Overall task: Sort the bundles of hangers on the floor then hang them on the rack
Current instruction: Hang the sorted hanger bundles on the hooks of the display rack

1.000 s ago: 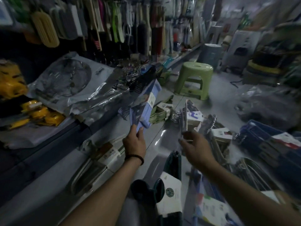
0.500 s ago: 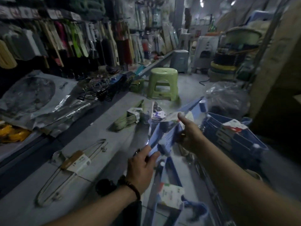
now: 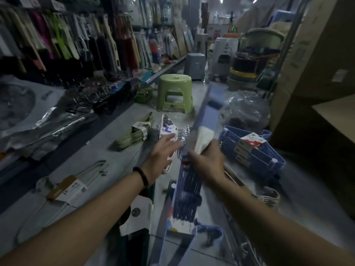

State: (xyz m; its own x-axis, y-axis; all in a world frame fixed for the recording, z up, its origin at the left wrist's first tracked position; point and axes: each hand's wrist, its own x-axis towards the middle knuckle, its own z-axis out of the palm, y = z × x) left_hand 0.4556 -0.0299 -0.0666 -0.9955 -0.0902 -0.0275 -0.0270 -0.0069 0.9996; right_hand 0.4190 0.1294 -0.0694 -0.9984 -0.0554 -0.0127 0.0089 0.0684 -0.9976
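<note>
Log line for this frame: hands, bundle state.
right hand: grips light-blue hanger bundle, raised off floor | left hand: open, empty | blue bundle stack: on floor, right side

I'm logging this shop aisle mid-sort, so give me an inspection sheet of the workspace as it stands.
Surface: grey floor, dimly lit.
Job's things: light blue hanger bundle raised; green bundle and blue bundles lie on the floor.
Clutter: clear plastic bag, green stool.
Hands: right hand grips the light blue hanger bundle; left hand open, holding nothing.
Cables: nothing seen.
Surroundings: hanging goods on the left, cardboard boxes on the right.
</note>
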